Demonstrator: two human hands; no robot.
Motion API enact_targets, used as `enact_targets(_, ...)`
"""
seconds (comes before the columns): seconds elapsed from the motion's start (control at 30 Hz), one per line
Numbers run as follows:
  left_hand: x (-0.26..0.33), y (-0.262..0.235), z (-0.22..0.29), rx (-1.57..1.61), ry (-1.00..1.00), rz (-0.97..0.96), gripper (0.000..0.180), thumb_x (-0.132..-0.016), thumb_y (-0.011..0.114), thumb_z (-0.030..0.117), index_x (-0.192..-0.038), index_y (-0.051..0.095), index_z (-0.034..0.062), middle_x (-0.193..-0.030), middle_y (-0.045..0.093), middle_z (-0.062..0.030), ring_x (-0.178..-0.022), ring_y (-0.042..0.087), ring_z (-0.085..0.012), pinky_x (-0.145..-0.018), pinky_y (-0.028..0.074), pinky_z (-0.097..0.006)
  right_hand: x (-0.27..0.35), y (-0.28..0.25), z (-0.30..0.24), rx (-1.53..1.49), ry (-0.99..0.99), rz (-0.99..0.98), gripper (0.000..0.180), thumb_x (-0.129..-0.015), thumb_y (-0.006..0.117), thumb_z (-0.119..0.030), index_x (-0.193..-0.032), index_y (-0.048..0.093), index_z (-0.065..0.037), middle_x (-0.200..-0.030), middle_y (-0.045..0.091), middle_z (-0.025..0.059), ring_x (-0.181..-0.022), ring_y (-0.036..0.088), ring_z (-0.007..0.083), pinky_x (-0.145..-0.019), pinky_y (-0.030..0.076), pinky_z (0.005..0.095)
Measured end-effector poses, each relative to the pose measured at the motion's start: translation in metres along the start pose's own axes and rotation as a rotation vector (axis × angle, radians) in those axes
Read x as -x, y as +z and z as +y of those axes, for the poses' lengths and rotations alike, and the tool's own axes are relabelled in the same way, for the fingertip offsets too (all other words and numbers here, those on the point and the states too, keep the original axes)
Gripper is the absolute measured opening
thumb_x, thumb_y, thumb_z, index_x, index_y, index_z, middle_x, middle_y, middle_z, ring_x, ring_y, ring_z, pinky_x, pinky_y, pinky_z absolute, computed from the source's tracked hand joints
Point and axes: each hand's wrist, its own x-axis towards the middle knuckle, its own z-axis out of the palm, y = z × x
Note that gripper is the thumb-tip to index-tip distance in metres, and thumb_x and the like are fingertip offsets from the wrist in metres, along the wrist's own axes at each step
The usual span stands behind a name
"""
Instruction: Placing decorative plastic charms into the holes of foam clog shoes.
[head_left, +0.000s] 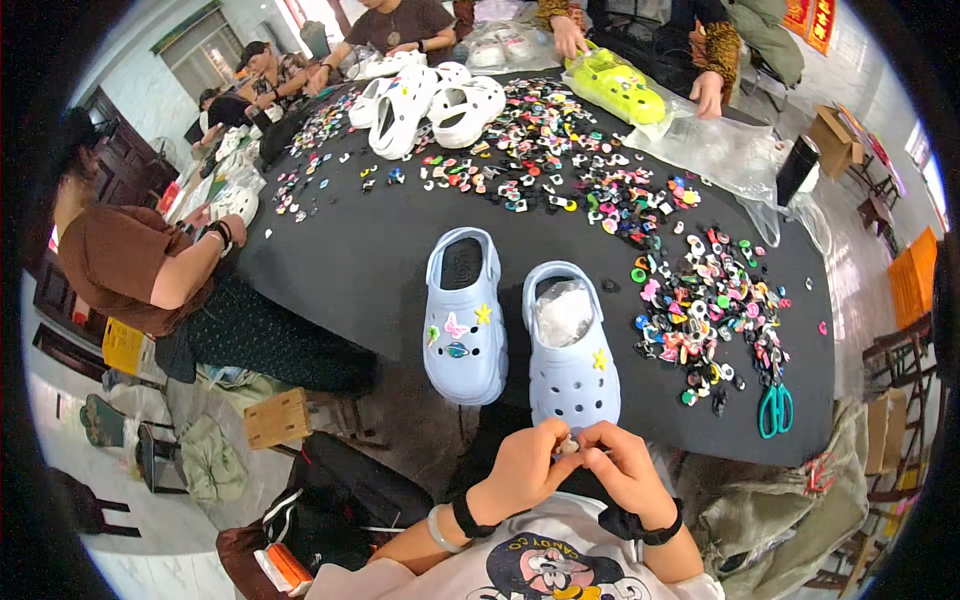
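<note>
Two pale blue clogs stand side by side near the front edge of a black table (340,270). The left clog (463,318) carries several small charms, among them a yellow star. The right clog (571,350) has crumpled plastic stuffed inside and one yellow star charm. Just below the right clog's toe, my left hand (525,465) and my right hand (625,468) meet, fingertips pinching a small pale charm (568,446) between them. Both wrists wear dark bands, and a pale bangle is on the left.
A dense scatter of colourful charms (700,300) covers the table's right and far side. Green-handled scissors (775,408) lie at the front right. White clogs (420,105) and yellow-green clogs (615,88) sit at the far end. Other people sit around the table; a wooden stool (278,418) stands lower left.
</note>
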Motion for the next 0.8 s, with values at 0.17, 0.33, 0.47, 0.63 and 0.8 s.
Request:
enact_targets(0.17, -0.011, -0.003, 0.001, -0.242, 0.217, 0.096, 0.036, -0.071, 0.080, 0.029, -0.084, 0.056, 0.0058, -0.067, 0.057, -0.0066, -0.061, 0.060, -0.0286, -0.054, 0.046, -0.037, -0.002, -0.004, 0.000, -0.108, 0.102, -0.031, 0.020, -0.097, 0.052, -0.020, -0.099, 0.056, 0.000, -0.082, 0.058, 0.0038, -0.075, 0.052, 0.0093, -0.066, 0.046, 0.0258)
enact_targets(0.33, -0.016, -0.012, 0.003, -0.328, 0.282, 0.042, 0.037, -0.067, 0.081, 0.033, -0.079, 0.056, 0.0076, -0.066, 0.056, -0.0046, -0.059, 0.059, -0.0240, -0.053, 0.045, -0.034, -0.006, -0.004, 0.001, -0.051, 0.021, -0.070, 0.022, -0.098, 0.051, -0.021, -0.094, 0.055, 0.001, -0.077, 0.053, 0.0034, -0.070, 0.047, 0.0094, -0.061, 0.042, 0.0263)
enact_targets(0.47, -0.022, -0.014, 0.007, -0.340, 0.355, 0.016, 0.038, -0.067, 0.082, 0.034, -0.078, 0.056, 0.0083, -0.065, 0.056, -0.0033, -0.058, 0.058, -0.0226, -0.052, 0.044, -0.033, -0.008, -0.006, -0.006, 0.033, 0.120, -0.107, 0.021, -0.097, 0.052, -0.019, -0.093, 0.057, 0.002, -0.075, 0.053, 0.0042, -0.068, 0.047, 0.0088, -0.059, 0.041, 0.0258)
enact_targets(0.63, -0.021, -0.012, 0.014, -0.222, 0.229, 0.087, 0.038, -0.068, 0.082, 0.033, -0.078, 0.055, 0.0077, -0.067, 0.056, -0.0039, -0.059, 0.059, -0.0219, -0.053, 0.045, -0.031, -0.004, -0.003, 0.007, -0.140, 0.140, 0.046, 0.022, -0.098, 0.052, -0.018, -0.099, 0.060, 0.002, -0.076, 0.056, 0.0030, -0.067, 0.049, 0.0079, -0.058, 0.041, 0.0241)
enact_targets(0.8, -0.013, -0.006, 0.007, -0.108, 0.109, 0.099, 0.041, -0.065, 0.086, 0.025, -0.084, 0.055, 0.0067, -0.065, 0.054, -0.0059, -0.055, 0.055, -0.0219, -0.050, 0.042, -0.032, -0.004, -0.010, 0.009, -0.270, 0.174, 0.160, 0.022, -0.097, 0.053, -0.017, -0.095, 0.064, 0.002, -0.079, 0.060, 0.0033, -0.069, 0.053, 0.0090, -0.061, 0.043, 0.0245)
